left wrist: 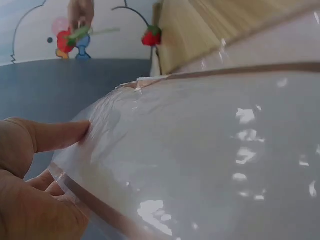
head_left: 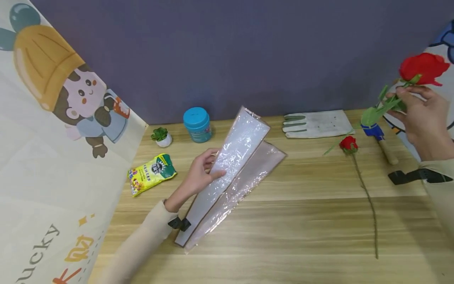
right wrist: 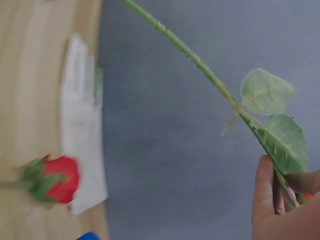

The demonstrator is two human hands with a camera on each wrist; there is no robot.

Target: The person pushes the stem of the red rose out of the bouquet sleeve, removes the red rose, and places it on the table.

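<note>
My left hand (head_left: 200, 173) pinches the left edge of a white, clear-fronted flower sleeve (head_left: 237, 146), thumb on its face. In the left wrist view the thumb presses the glossy film (left wrist: 165, 145) near its upper end. A pinkish clear sleeve (head_left: 253, 173) lies partly beneath it. Raised at the far right, my right hand (head_left: 427, 112) grips a red rose (head_left: 423, 68) by its green stem just below the bloom. Its leafy stem (right wrist: 220, 86) runs away from the fingers in the right wrist view. A second red rose (head_left: 349, 144), brown-stemmed, lies on the table below that hand.
Along the back stand a small potted succulent (head_left: 161, 137) and a blue-lidded jar (head_left: 197, 124). A yellow packet (head_left: 151, 174) lies at left. White work gloves (head_left: 320, 123) lie at back right, near a blue hand trowel with a wooden handle (head_left: 387, 152). A dark wall closes the back.
</note>
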